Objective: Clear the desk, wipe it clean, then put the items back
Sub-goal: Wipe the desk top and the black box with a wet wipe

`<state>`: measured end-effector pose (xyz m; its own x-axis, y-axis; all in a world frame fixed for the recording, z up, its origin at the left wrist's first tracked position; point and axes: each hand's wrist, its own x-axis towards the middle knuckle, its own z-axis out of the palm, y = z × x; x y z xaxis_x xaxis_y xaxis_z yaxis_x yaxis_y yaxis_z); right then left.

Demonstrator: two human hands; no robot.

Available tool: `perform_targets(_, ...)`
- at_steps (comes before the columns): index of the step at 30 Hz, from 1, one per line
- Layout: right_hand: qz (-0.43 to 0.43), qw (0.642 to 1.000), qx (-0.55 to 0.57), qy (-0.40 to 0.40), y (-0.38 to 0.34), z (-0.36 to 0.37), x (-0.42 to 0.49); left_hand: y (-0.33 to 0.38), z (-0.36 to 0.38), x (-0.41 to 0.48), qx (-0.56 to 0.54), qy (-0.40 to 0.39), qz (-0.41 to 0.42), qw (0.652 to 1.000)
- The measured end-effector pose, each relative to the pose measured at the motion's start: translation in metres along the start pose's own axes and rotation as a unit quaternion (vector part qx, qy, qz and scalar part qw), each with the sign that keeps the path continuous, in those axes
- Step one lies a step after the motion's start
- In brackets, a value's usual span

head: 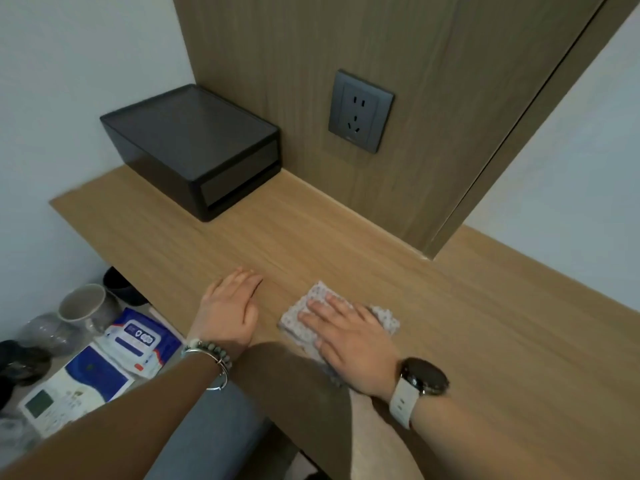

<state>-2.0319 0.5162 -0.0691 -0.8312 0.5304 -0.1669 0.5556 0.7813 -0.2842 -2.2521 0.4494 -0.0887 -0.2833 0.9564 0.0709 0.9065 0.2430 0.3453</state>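
The wooden desk [346, 237] runs from the left wall to the right edge of view. My right hand [349, 337], with a watch on its wrist, lies flat on a pale patterned cloth [320, 299] near the desk's front edge and presses it down. My left hand [230, 313], with bracelets on its wrist, rests flat on the bare wood just left of the cloth, fingers together, holding nothing. A black drawer box [194, 147] stands at the desk's back left corner.
On a lower surface at the left lie a grey mug [85, 304], a pack of wet wipes [138, 337], a blue and white pack [90, 372], a small device with a screen [43, 407] and dark items. A wall socket [360, 110] sits on the wood panel behind the desk.
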Motion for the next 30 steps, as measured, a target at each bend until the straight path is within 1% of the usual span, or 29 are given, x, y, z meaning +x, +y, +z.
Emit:
perform_targets(1,0.055,0.998,0.014,-0.007,0.019,-0.005,0.005,0.001,-0.001,0.0,0.003,0.001,0.003,1.0)
perform_targets(3,0.168,0.986,0.004,0.016,0.046,-0.018,0.01,0.004,-0.001,-0.001,0.008,-0.004,0.005,1.0)
perform_targets(4,0.187,0.982,-0.004,0.02,0.047,-0.017,0.007,0.005,-0.001,-0.003,0.01,-0.008,0.005,1.0)
perform_targets(5,0.175,0.984,-0.004,0.015,0.039,-0.014,-0.003,0.006,-0.001,-0.005,0.014,-0.015,0.006,1.0)
perform_targets(6,0.133,0.991,-0.005,0.0,0.024,-0.004,-0.019,0.007,-0.001,-0.008,0.022,-0.022,0.01,0.999)
perform_targets(8,0.0,1.0,-0.008,0.004,-0.019,0.019,-0.063,0.008,-0.001,-0.018,0.045,-0.046,0.03,0.997)
perform_targets(9,-0.036,0.999,-0.002,0.006,-0.03,0.024,-0.081,0.008,-0.002,-0.024,0.054,-0.061,0.037,0.996)
perform_targets(10,-0.043,0.999,0.005,-0.001,-0.027,0.025,-0.087,0.01,-0.002,-0.03,0.059,-0.074,0.041,0.995)
perform_targets(11,-0.017,1.0,0.022,0.001,-0.017,0.021,-0.084,0.012,-0.002,-0.036,0.058,-0.083,0.042,0.994)
perform_targets(12,0.039,0.999,0.038,-0.001,-0.002,0.015,-0.075,0.014,-0.002,-0.041,0.052,-0.088,0.041,0.994)
perform_targets(13,0.107,0.993,0.042,0.016,0.012,0.01,-0.066,0.017,-0.001,-0.046,0.043,-0.087,0.039,0.995)
perform_targets(14,0.171,0.984,0.033,0.033,0.02,0.004,-0.058,0.019,0.0,-0.05,0.031,-0.083,0.035,0.995)
perform_targets(15,0.204,0.978,0.012,0.041,0.021,0.001,-0.053,0.021,0.001,-0.055,0.022,-0.078,0.03,0.996)
perform_targets(16,0.206,0.978,0.005,0.044,0.011,0.0,-0.051,0.023,0.002,-0.059,0.015,-0.074,0.028,0.997)
perform_targets(17,0.173,0.984,0.003,0.028,-0.006,0.006,-0.056,0.024,0.003,-0.063,0.01,-0.073,0.028,0.997)
perform_targets(19,0.047,0.999,0.004,-0.016,-0.047,0.023,-0.075,0.024,0.001,-0.069,-0.001,-0.074,0.033,0.997)
perform_targets(20,-0.013,0.999,0.008,-0.03,-0.063,0.029,-0.087,0.025,0.0,-0.072,-0.009,-0.074,0.037,0.997)
perform_targets(21,-0.053,0.998,0.004,-0.032,-0.066,0.03,-0.093,0.024,-0.002,-0.074,-0.016,-0.074,0.042,0.996)
perform_targets(22,-0.058,0.998,0.007,-0.032,-0.057,0.027,-0.093,0.023,-0.003,-0.078,-0.021,-0.079,0.047,0.996)
perform_targets(23,-0.017,0.999,0.01,-0.03,-0.043,0.024,-0.087,0.022,-0.004,-0.081,-0.021,-0.085,0.052,0.995)
perform_targets(24,0.058,0.998,0.012,-0.017,-0.024,0.021,-0.08,0.021,-0.004,-0.084,-0.019,-0.091,0.057,0.994)
perform_targets(26,0.221,0.974,0.01,0.037,0.005,0.01,-0.073,0.02,-0.004,-0.088,-0.017,-0.095,0.064,0.993)
perform_targets(27,0.258,0.965,0.006,0.049,0.007,0.012,-0.071,0.021,-0.004,-0.089,-0.017,-0.098,0.064,0.993)
perform_targets(28,0.251,0.967,-0.005,0.046,-0.002,0.014,-0.073,0.021,-0.004,-0.089,-0.016,-0.101,0.065,0.993)
perform_targets(29,0.196,0.98,-0.019,0.038,-0.016,0.023,-0.077,0.02,-0.006,-0.089,-0.015,-0.102,0.069,0.992)
perform_targets(30,0.118,0.992,-0.037,0.023,-0.034,0.033,-0.085,0.019,-0.007,-0.088,-0.015,-0.104,0.077,0.991)
